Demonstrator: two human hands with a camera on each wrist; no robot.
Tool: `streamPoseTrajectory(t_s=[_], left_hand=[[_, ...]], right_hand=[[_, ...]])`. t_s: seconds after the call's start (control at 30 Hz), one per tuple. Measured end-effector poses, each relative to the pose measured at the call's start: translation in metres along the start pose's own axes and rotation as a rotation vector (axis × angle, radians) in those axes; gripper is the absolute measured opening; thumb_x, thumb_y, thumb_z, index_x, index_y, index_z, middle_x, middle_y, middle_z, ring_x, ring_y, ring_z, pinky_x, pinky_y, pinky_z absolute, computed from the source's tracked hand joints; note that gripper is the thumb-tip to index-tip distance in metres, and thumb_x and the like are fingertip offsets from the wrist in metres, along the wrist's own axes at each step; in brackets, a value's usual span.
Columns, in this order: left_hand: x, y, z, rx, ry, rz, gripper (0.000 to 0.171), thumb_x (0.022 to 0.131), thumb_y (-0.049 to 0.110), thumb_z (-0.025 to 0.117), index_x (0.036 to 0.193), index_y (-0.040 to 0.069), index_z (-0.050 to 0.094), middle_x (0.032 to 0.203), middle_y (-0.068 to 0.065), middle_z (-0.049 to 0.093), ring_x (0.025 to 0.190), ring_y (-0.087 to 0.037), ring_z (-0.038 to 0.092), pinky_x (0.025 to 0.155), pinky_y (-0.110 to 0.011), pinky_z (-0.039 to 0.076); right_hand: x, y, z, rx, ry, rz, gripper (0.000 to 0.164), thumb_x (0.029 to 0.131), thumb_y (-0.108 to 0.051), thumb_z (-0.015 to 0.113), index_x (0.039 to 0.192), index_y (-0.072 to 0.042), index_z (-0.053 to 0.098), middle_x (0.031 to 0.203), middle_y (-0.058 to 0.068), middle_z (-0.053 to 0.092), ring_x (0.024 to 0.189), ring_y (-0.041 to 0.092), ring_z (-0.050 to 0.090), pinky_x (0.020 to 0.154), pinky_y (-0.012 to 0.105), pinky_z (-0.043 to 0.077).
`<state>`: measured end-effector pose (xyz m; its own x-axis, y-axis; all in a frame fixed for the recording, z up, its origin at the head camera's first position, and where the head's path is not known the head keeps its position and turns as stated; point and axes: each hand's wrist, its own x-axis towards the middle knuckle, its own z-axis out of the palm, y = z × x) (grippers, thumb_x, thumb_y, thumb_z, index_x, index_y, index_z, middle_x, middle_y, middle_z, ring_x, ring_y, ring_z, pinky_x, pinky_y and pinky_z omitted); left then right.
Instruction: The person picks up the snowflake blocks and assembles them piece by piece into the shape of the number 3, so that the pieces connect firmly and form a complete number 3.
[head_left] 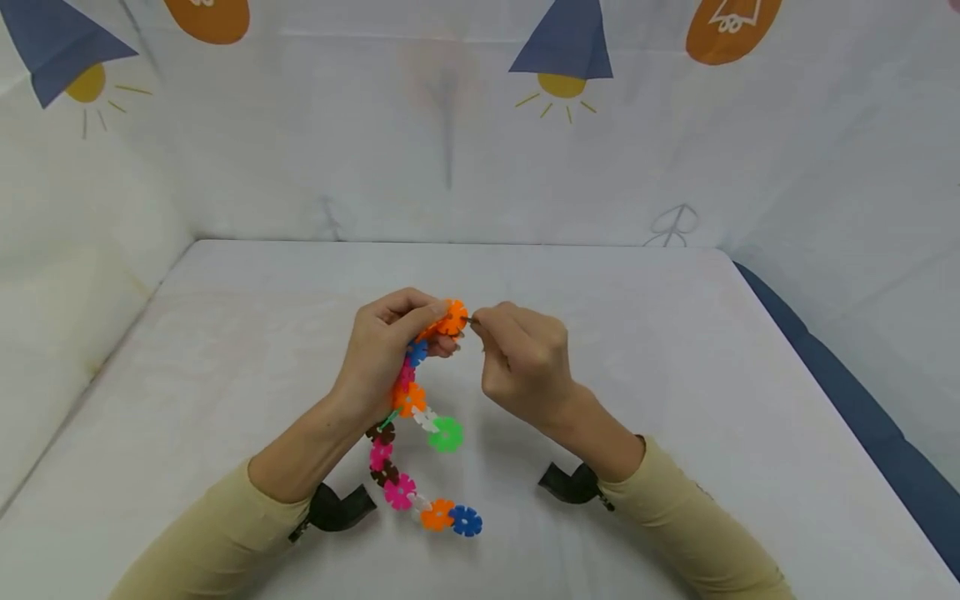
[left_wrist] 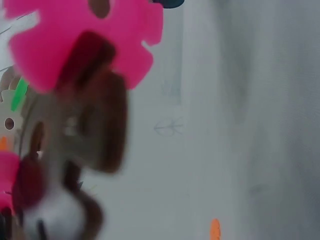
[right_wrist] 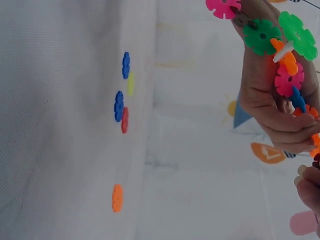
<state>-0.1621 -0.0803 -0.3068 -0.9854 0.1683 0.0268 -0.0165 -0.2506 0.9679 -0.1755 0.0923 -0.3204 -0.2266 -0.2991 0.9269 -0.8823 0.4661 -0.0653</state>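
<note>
A chain of interlocking flower-shaped plastic discs [head_left: 399, 492] hangs from my left hand [head_left: 378, 346], in pink, brown, orange, blue, white and green. My left thumb and fingers grip its upper end near an orange disc [head_left: 453, 317]. Beside that disc, my right hand [head_left: 528, 354] pinches a small dark brown disc [right_wrist: 316, 159], seen nearly edge-on and meeting the orange disc's edge. Whether the two are slotted together, I cannot tell. A side branch ends in a bright green disc [head_left: 447, 434]. Close up in the left wrist view are a pink disc [left_wrist: 132, 30] and blurred brown ones.
In the right wrist view, loose discs lie on the white table: blue [right_wrist: 119, 106], yellow [right_wrist: 131, 83], red [right_wrist: 125, 120] and orange [right_wrist: 117, 198]. A printed white curtain [head_left: 360, 125] stands behind the table. Black camera mounts [head_left: 341, 508] sit at both wrists.
</note>
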Motion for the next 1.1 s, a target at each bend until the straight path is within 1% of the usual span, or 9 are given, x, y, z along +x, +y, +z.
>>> streamPoseTrajectory(t_s=[0.17, 0.27, 0.43, 0.53, 0.6, 0.67, 0.77, 0.87, 1.1], left_hand=[[-0.002, 0.0, -0.002, 0.015, -0.004, 0.001, 0.017, 0.098, 0.02, 0.062, 0.089, 0.007, 0.068, 0.073, -0.002, 0.07, 0.064, -0.014, 0.067, 0.074, -0.031, 0.061], [-0.003, 0.005, -0.003, 0.02, -0.022, 0.004, 0.017, 0.099, 0.02, 0.06, 0.089, 0.007, 0.067, 0.072, -0.002, 0.068, 0.064, -0.015, 0.066, 0.074, -0.031, 0.061], [-0.003, 0.013, -0.004, 0.001, -0.042, 0.016, 0.017, 0.099, 0.019, 0.059, 0.088, 0.008, 0.064, 0.072, -0.001, 0.066, 0.064, -0.013, 0.066, 0.073, -0.03, 0.061], [-0.003, 0.014, -0.004, -0.023, -0.045, -0.001, 0.016, 0.099, 0.018, 0.058, 0.087, 0.009, 0.064, 0.074, -0.001, 0.065, 0.065, -0.012, 0.066, 0.074, -0.028, 0.061], [-0.003, 0.014, -0.003, -0.029, -0.047, -0.013, 0.016, 0.1, 0.018, 0.058, 0.087, 0.01, 0.064, 0.074, -0.001, 0.065, 0.065, -0.012, 0.066, 0.075, -0.028, 0.061], [-0.002, 0.015, -0.003, -0.028, -0.047, -0.015, 0.016, 0.1, 0.019, 0.058, 0.088, 0.01, 0.064, 0.075, -0.001, 0.065, 0.066, -0.012, 0.066, 0.075, -0.029, 0.061], [-0.002, 0.016, -0.005, -0.019, -0.035, -0.005, 0.015, 0.099, 0.019, 0.059, 0.089, 0.01, 0.064, 0.077, -0.001, 0.065, 0.066, -0.012, 0.066, 0.076, -0.03, 0.061], [-0.002, 0.018, -0.006, -0.022, -0.025, 0.003, 0.015, 0.099, 0.02, 0.06, 0.089, 0.01, 0.065, 0.077, -0.001, 0.065, 0.066, -0.012, 0.066, 0.076, -0.031, 0.061], [-0.002, 0.018, -0.007, -0.045, -0.032, 0.009, 0.015, 0.099, 0.02, 0.061, 0.089, 0.009, 0.064, 0.076, 0.0, 0.066, 0.065, -0.012, 0.066, 0.075, -0.03, 0.061]], right_hand=[[-0.001, -0.001, 0.001, 0.016, 0.002, 0.004, 0.013, 0.083, 0.012, 0.062, 0.077, 0.001, 0.061, 0.057, 0.006, 0.052, 0.044, 0.014, 0.044, 0.041, 0.021, 0.041], [0.003, -0.002, -0.001, 0.077, -0.017, 0.041, 0.011, 0.084, 0.011, 0.065, 0.079, 0.002, 0.064, 0.061, 0.007, 0.058, 0.047, 0.013, 0.048, 0.046, 0.021, 0.046], [0.01, 0.0, -0.009, 0.265, -0.067, 0.193, 0.004, 0.089, 0.004, 0.068, 0.085, 0.003, 0.068, 0.075, 0.012, 0.069, 0.058, 0.014, 0.059, 0.061, 0.021, 0.055], [0.011, 0.001, -0.014, 0.396, -0.078, 0.297, 0.012, 0.092, -0.005, 0.069, 0.088, 0.006, 0.068, 0.081, 0.015, 0.072, 0.062, 0.016, 0.066, 0.065, 0.023, 0.059], [0.012, 0.002, -0.016, 0.469, -0.074, 0.354, 0.016, 0.092, -0.008, 0.07, 0.089, 0.008, 0.067, 0.083, 0.017, 0.073, 0.063, 0.017, 0.067, 0.063, 0.024, 0.059], [0.013, 0.004, -0.018, 0.508, -0.065, 0.389, 0.014, 0.091, -0.005, 0.07, 0.089, 0.008, 0.067, 0.083, 0.018, 0.073, 0.062, 0.016, 0.066, 0.061, 0.024, 0.058], [0.015, 0.005, -0.02, 0.519, -0.053, 0.4, 0.002, 0.087, 0.006, 0.069, 0.088, 0.007, 0.068, 0.084, 0.017, 0.073, 0.064, 0.015, 0.066, 0.06, 0.025, 0.057], [0.018, 0.005, -0.022, 0.513, -0.051, 0.396, 0.007, 0.085, 0.012, 0.067, 0.089, 0.006, 0.069, 0.084, 0.016, 0.072, 0.068, 0.015, 0.067, 0.063, 0.026, 0.058], [0.016, 0.007, -0.022, 0.454, -0.103, 0.369, 0.008, 0.085, 0.011, 0.067, 0.087, 0.004, 0.07, 0.08, 0.014, 0.07, 0.067, 0.014, 0.067, 0.065, 0.025, 0.059]])
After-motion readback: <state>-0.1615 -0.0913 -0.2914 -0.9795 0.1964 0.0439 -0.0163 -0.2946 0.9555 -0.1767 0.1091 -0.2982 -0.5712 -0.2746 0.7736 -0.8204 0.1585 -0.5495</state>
